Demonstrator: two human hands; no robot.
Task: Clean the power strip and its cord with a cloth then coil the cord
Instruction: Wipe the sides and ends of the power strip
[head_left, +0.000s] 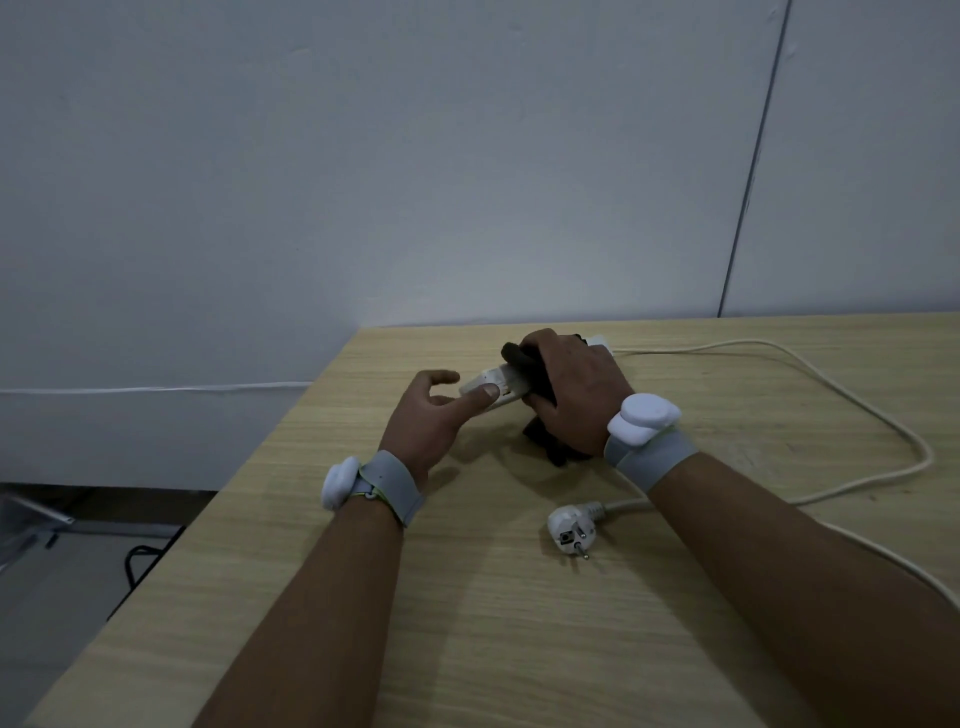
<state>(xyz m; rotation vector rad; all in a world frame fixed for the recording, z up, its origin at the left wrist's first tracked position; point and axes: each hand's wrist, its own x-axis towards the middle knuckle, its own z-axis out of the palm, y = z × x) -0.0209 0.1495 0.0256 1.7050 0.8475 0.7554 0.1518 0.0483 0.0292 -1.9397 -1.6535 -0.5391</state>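
Under our right hand, curled around a dark crumpled cloth, the white plastic power strip could skid; our left hand only pins it with a straight thumb, fingers relaxed.

- Table: pale wood-grain, matt.
- Power strip + cord: white plastic, smooth.
- Cloth: dark, soft fabric.
- Plug: white plastic w/ metal pins.
- Wrist straps: grey fabric.
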